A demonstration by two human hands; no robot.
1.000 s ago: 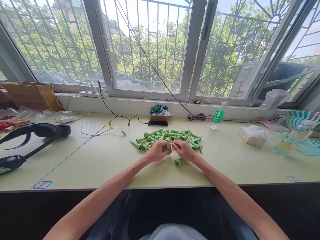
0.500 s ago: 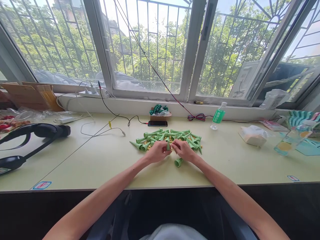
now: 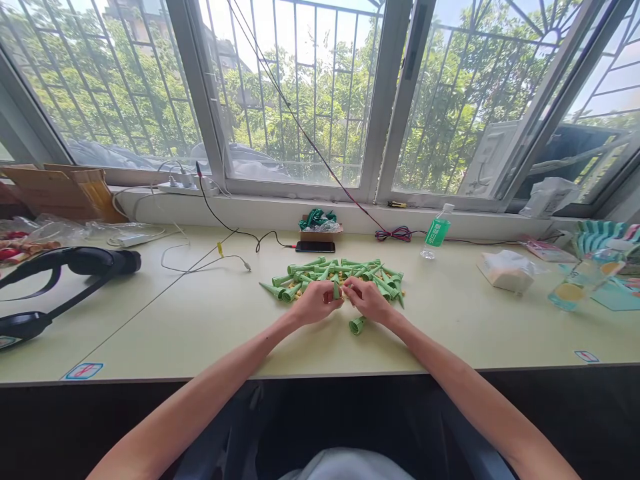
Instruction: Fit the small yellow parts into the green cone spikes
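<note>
My left hand point(image 3: 317, 303) is closed around a small green cone point(image 3: 337, 291), which stands up between thumb and fingers. Right beside it, the fingers of my right hand point(image 3: 367, 298) are pinched together close to the cone; what they hold, if anything, is too small to make out. Behind both hands lies a heap of green cones point(image 3: 310, 267) with small yellowish pieces point(image 3: 403, 280) scattered among them. One loose green cone point(image 3: 357, 325) rests on the table under my right wrist, its round mouth facing me.
Behind the heap are a black phone point(image 3: 315, 247) and a small cardboard box point(image 3: 320, 235). A green-labelled bottle point(image 3: 437, 232) and a tissue pack point(image 3: 506, 272) stand to the right. On the left are a black headset point(image 3: 85, 261) and a white cable point(image 3: 215, 264) on the table point(image 3: 200, 333).
The green cone in my left hand has tilted very slightly. Both hands stay in almost the same place, and the heap looks unchanged.
</note>
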